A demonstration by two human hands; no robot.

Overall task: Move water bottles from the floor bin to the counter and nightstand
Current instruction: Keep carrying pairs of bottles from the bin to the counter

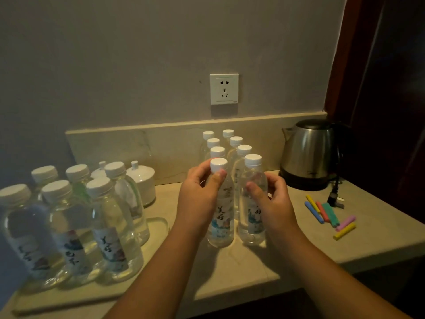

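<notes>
Hands centre frame: left hand [199,192] fingers wrapped round bottle [220,217], right hand [273,199] fingers round second bottle [252,203], both standing on worktop [299,240]. Advise: release straight, keep rows aligned.

We cannot see the shoulders of the two near bottles [220,226], since the left hand [199,194] and the right hand [272,199] cover them. Behind these, the far bottles [235,142] in the two rows show little more than their caps. On the left, the bottles on the tray [110,247] look blurred, their labels unreadable, and the leftmost one [16,226] is cut by the frame's edge. The two white jars [143,180] stand partly hidden behind them. The kettle's cord [335,187] fades into darkness.
</notes>
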